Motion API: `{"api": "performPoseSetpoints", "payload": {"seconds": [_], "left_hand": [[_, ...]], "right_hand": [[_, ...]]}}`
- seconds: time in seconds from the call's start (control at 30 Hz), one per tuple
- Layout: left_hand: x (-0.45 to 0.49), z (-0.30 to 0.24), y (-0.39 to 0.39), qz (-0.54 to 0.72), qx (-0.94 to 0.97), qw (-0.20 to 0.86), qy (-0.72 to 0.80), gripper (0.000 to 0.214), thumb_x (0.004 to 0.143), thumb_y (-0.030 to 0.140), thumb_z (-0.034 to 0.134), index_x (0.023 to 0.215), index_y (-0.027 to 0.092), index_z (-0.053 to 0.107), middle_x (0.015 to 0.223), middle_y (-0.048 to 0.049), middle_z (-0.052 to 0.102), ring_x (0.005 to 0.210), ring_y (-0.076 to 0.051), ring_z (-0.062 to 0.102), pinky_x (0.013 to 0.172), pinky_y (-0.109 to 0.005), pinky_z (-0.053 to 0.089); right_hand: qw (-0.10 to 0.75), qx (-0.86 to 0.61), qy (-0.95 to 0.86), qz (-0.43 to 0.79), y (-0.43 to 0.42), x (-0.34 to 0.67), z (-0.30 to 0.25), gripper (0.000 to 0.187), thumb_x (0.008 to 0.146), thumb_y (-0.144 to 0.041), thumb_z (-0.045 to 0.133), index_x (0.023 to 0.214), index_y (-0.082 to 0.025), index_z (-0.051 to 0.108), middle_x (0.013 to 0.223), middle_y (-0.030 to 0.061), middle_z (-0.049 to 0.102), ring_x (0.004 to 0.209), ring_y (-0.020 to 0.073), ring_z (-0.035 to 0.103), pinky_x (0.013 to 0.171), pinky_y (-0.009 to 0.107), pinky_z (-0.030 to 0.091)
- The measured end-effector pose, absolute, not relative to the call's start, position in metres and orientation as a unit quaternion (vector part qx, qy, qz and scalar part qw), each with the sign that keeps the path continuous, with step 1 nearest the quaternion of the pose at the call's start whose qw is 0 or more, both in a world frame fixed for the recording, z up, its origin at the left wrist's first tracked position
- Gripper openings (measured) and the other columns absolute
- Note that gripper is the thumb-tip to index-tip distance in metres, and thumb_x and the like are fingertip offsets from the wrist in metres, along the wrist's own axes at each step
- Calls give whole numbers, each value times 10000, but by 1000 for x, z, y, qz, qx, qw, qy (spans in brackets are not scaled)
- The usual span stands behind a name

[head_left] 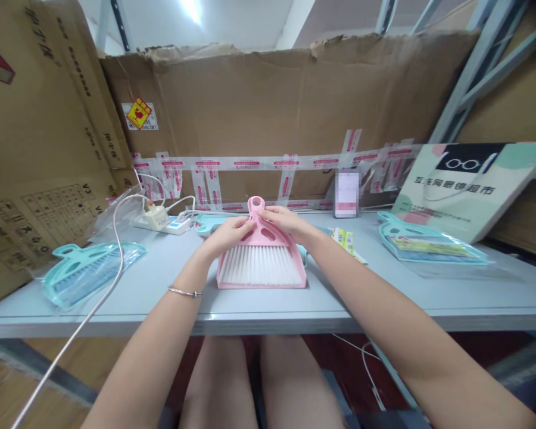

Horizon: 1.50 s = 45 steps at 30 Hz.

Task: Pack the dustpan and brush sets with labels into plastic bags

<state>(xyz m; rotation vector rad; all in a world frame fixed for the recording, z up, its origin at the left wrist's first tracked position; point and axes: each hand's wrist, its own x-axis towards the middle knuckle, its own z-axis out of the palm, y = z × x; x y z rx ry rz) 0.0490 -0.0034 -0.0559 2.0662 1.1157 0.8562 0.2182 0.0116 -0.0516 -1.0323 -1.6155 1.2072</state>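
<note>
A pink hand brush (262, 262) with white bristles lies nested in a pink dustpan (222, 280) at the middle of the table, bristles toward me and the looped handle pointing away. My left hand (232, 233) grips the left side of the set near the handle, its thumb on top. From the right, my right hand (286, 219) is closed over the handle's other side, just below the hanging loop. The fingertips underneath are hidden. Behind my hands, a light blue dustpan (211, 223) is partly covered.
Bagged blue brush-and-dustpan sets lie at the left (93, 271) and right (429, 241). A white cable (116, 262) crosses the left side from a power strip (174, 224). At the back stand a phone (347, 193) and a cardboard wall (250, 107). A yellow-green packet (346, 241) lies right of centre.
</note>
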Motion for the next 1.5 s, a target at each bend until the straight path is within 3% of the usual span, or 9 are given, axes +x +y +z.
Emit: {"api": "performPoseSetpoints", "payload": {"seconds": [0.4,0.73,0.9,1.03,1.27,1.5], "left_hand": [[51,-56,-8,313,780,328,431,301,839,424,438,803,163,582,702,6,515,631,-129,426,599,-258,304],[50,-57,-6,325,752,390,420,231,806,388,507,834,162,545,747,-2,545,644,-117,464,598,-240,349],[50,-60,-6,321,745,430,397,223,792,352,547,900,157,556,773,-14,564,624,-104,471,568,-232,354],[51,-59,-8,329,726,442,411,271,731,304,622,954,155,583,893,-65,614,746,-147,545,623,-252,409],[54,-61,-6,338,741,416,405,257,781,416,535,765,159,542,657,13,494,581,-107,433,557,-249,308],[57,-60,-9,335,738,380,445,254,782,392,518,664,172,472,619,18,444,555,-105,384,528,-252,258]], "right_hand": [[424,-480,-665,385,26,214,-57,395,690,-485,644,533,-177,453,506,-29,457,480,84,410,462,235,296],[424,-395,-611,539,20,216,-51,302,653,-422,705,637,-153,570,559,-17,542,515,90,465,505,235,368],[430,-423,-625,496,22,218,-50,291,650,-396,697,586,-147,560,490,-44,479,486,76,412,490,230,314],[418,-419,-625,509,20,219,-49,230,634,-339,704,624,-143,584,524,-34,516,511,85,442,525,240,333],[446,-441,-634,453,24,216,-53,331,671,-410,657,520,-175,481,459,-58,414,465,74,356,486,243,264],[428,-495,-664,362,26,214,-55,400,731,-416,580,465,-187,388,440,-60,355,448,64,290,472,250,209]]}}
